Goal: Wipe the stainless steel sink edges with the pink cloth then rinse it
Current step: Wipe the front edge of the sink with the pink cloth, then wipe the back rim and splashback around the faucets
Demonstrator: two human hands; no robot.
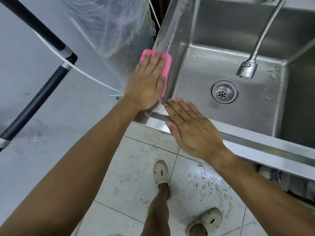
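Left hand (146, 82) lies flat, fingers straight, pressing the folded pink cloth (165, 68) onto the sink (172, 36) rim at 11 o'clock. Right hand (190, 126) rests open on the front corner edge. Wet shiny steel; basin wide open, hose faucet (247, 69) dangling at 2 o'clock.

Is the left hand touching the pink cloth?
Touching. The head view shows the left hand lying flat with straight fingers on the pink cloth, pressing it onto the sink edge.
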